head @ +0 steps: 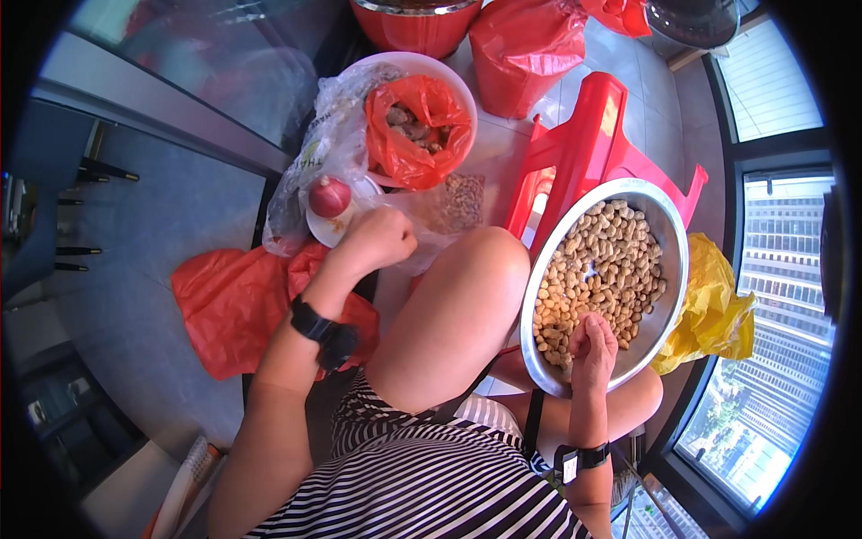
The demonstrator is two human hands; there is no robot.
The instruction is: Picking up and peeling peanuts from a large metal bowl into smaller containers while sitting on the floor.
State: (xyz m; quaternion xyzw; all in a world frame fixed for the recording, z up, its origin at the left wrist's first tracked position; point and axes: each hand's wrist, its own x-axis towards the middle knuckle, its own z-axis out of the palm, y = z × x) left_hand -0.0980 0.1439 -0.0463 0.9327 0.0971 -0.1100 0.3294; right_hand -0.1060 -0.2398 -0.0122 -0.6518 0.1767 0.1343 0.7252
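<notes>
A steel basin (pixel 680 236) full of unshelled peanuts (pixel 606 263) is tilted across my right knee, near a red plastic stool. My right hand (pixel 596 343) is over the basin's near side, thumb and fingers drawn together at the peanuts; whether a peanut is between them is hidden. My left hand (pixel 384 236) is curled into a fist beside a white plate (pixel 323 229), and its inside cannot be seen. On or just above that plate sits a round red onion or fruit (pixel 329 197). Past my left knee, a clear plastic bag (pixel 461 202) holds small brown pieces, possibly shelled peanuts.
A pale tub (pixel 465 87) holds an open red bag (pixel 417 162) with brown lumps inside. The red stool (pixel 586 141) stands behind the basin. A yellow bag (pixel 707 303) lies by the window, a red bag (pixel 229 303) at left. Farther off are a red pot (pixel 417 30) and a filled red bag (pixel 525 60).
</notes>
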